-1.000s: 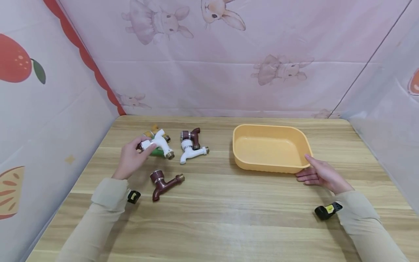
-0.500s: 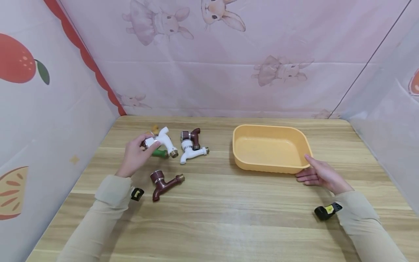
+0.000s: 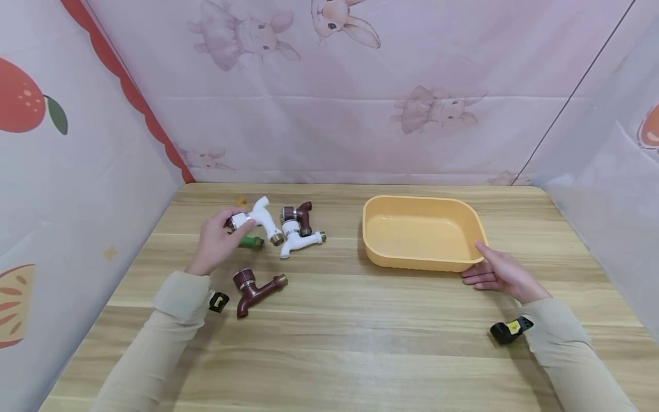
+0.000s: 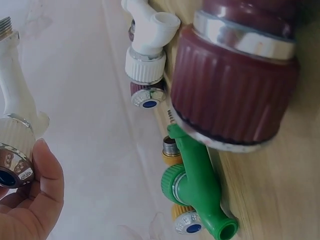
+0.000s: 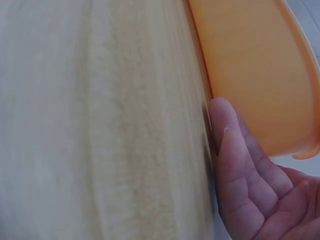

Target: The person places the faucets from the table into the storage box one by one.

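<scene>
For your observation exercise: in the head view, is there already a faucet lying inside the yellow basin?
No, the yellow basin shows only its bare floor, and the white faucet is in the left hand over the table.

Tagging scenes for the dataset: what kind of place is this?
Probably a staged tabletop recording booth, not a home or workshop: a wooden table walled in by cartoon-print cloth sheets, with only plastic taps and a yellow tub laid out.
</scene>
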### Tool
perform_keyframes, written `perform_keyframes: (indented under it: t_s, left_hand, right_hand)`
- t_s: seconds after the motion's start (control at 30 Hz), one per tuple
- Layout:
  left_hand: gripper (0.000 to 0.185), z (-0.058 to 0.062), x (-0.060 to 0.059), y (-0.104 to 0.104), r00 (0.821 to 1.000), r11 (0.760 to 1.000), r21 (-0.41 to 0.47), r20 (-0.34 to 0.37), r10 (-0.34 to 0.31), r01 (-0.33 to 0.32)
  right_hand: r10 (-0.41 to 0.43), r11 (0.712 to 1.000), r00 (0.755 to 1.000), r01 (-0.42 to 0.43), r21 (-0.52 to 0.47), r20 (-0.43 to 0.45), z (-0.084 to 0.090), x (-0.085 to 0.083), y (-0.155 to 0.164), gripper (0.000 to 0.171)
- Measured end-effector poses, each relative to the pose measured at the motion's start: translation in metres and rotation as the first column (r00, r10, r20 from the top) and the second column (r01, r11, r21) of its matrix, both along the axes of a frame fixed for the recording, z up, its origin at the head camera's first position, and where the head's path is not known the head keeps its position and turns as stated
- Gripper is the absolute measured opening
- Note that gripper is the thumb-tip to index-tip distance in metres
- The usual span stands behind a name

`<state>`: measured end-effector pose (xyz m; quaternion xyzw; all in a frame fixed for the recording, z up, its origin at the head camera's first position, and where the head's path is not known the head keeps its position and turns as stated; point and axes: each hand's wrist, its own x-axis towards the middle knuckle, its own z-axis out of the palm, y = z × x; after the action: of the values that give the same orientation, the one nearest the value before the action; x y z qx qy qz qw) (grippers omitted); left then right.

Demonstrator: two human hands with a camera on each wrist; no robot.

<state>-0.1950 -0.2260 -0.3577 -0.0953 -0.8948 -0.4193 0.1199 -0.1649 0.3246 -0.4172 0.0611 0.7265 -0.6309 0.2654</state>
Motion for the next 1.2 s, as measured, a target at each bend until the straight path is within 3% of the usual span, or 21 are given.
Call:
perform_keyframes:
  t_s: [0.87,1.2]
  left_hand:
    - [0.032,0.004,-0.007,0.028,0.994,0.997,0.022,-0.090,-0.066,0.069]
    - [0.032,0.008,-0.008,0.033,0.995,0.998,0.014,-0.073,-0.066,0.068]
  right_hand:
    - [-0.010,1.000,1.000,0.010,-0.006,-0.008,0.000,0.002,0.001,0.073]
    - [0.012,1.000,1.000,-0.013,-0.016,-0.018,-0.003,0.000,0.002,0.072]
